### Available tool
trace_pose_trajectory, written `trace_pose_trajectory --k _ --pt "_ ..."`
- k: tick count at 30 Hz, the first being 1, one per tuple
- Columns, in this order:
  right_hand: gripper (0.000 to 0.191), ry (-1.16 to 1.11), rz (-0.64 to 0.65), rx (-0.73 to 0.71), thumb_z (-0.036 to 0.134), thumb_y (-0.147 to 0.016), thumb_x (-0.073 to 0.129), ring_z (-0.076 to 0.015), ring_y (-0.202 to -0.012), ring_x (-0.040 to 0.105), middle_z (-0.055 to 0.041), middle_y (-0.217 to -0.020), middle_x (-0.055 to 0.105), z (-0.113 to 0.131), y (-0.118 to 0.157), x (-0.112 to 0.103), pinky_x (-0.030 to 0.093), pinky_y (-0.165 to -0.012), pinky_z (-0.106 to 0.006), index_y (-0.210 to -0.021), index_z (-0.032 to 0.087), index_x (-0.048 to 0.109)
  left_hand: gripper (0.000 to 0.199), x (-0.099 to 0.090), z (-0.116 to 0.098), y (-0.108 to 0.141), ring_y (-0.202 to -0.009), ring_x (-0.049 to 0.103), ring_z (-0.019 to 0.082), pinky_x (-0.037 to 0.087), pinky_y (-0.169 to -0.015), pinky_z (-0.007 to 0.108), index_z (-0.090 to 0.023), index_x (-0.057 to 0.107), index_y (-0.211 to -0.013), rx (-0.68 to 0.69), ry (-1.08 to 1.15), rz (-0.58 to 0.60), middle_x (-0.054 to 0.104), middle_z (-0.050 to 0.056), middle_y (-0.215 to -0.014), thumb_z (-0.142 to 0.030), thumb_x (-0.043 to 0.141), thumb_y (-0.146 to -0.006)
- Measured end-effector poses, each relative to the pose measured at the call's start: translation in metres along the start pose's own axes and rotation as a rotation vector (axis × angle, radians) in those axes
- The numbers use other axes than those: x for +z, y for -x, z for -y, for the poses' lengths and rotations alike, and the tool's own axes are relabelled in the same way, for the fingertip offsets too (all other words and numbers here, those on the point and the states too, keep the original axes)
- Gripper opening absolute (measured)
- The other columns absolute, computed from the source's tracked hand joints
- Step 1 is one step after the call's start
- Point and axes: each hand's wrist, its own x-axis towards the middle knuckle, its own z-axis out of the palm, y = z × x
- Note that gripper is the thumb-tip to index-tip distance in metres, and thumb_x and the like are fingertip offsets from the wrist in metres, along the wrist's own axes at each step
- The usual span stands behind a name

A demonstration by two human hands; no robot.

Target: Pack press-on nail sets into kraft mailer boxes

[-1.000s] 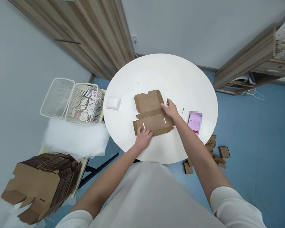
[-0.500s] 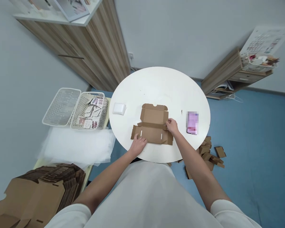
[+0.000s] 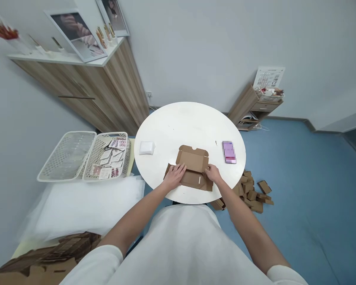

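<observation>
Left hand: the left hand (image 3: 175, 177) lies palm down, fingers loosely extended and slightly apart, resting on the left part of the carton around its middle crease; it presses rather than grips.
Right hand: the right hand (image 3: 213, 173) has its fingers curled in close to the thumb and seems to pinch a flap at the carton's right edge, near the same crease; the exact fingertip contact is too small to tell.
Crease work: best done, I judge, with the left hand bearing evenly near the fold line while the right hand turns the small flap along its score; a pull across the score could tear or skew the thin board.
Slot: the right slot (image 3: 199, 180) in the near panel shows as a white line, and is best left uncrushed and free of fingers.
Carton: the brown carton (image 3: 192, 160), partly unfolded, sits on the worktop (image 3: 184, 118) near the person's edge, under the left hand and just inward of the right hand, its notched panel reaching beyond both.
Phone: the phone (image 3: 229, 152) lies to the right, beyond the right hand, apart from the carton.
White packet: the packet (image 3: 146, 148) lies well to the left of the carton.
</observation>
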Motion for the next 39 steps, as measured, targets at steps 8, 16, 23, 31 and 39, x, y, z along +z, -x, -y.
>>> trace_pose_trajectory --k 8,16,23,31,39 --pt "0.065 0.187 -0.137 -0.083 0.035 -0.075 0.047 -0.0266 -0.122 0.035 -0.0161 -0.132 0.039 0.013 0.018 0.001 0.031 -0.094 -0.036 -0.131 0.009 0.028 0.094 0.003 0.011 -0.009 -0.125 0.022 0.033 0.016 -0.099 0.05 -0.015 0.017 -0.136 0.043 0.096 0.067 0.025 0.015 -0.141 -0.038 0.063 -0.057" --pt "0.107 0.687 0.252 -0.413 0.042 -0.059 0.066 -0.0276 -0.134 -0.003 -0.0125 -0.146 0.006 0.014 0.035 0.038 0.007 -0.106 -0.043 -0.139 0.014 0.002 0.093 0.006 0.006 0.013 -0.129 0.016 0.033 0.01 -0.102 0.049 -0.018 0.018 -0.136 -0.018 0.165 -0.027 0.026 0.014 -0.14 -0.041 0.064 -0.058" --pt "0.094 0.606 0.246 -0.412 0.03 -0.067 0.057 -0.0232 -0.134 -0.007 -0.0089 -0.147 0.0 0.001 0.035 0.049 0.009 -0.108 -0.034 -0.139 0.01 0.001 0.079 0.042 0.021 0.072 -0.121 0.035 0.028 0.029 -0.097 0.041 -0.012 0.013 -0.137 -0.613 0.56 -0.261 0.04 0.017 -0.131 -0.044 0.05 -0.075" --pt "0.091 0.425 0.233 -0.341 0.027 -0.07 0.053 -0.022 -0.134 -0.009 -0.0068 -0.147 -0.004 -0.003 0.038 0.055 0.013 -0.108 -0.037 -0.139 0.014 -0.004 0.048 0.045 0.007 0.053 -0.089 0.059 0.017 0.044 -0.079 0.028 -0.012 0.045 -0.12 -0.874 1.058 -0.308 0.061 0.01 -0.105 -0.024 0.054 -0.074" --pt "0.098 0.364 0.277 -0.311 0.035 -0.067 0.06 -0.0242 -0.133 -0.009 -0.0077 -0.147 -0.004 0.006 0.041 0.056 0.012 -0.107 -0.041 -0.139 0.016 -0.004 0.038 0.023 -0.014 0.046 -0.081 0.059 0.016 0.045 -0.076 0.026 -0.016 0.058 -0.103 -0.737 1.108 -0.345 0.06 0.007 -0.1 -0.035 0.06 -0.07"
